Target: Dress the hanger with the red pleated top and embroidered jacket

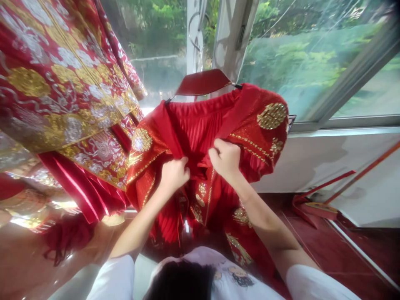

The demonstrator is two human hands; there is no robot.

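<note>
In the head view a red embroidered jacket with gold round motifs and beaded trim hangs on a hanger before the window. A pleated red lining shows inside its neck opening. My left hand is closed around one front edge of the jacket. On the opposite front edge, slightly higher, my right hand is clenched too. Between my fists the front stands parted at the top. Where the hanger's hook is hung cannot be made out clearly.
Beside the jacket at left hangs a red garment with heavy gold and silver embroidery. A sliding window fills the back. On the floor at right are a red dustpan and a broom near the white wall.
</note>
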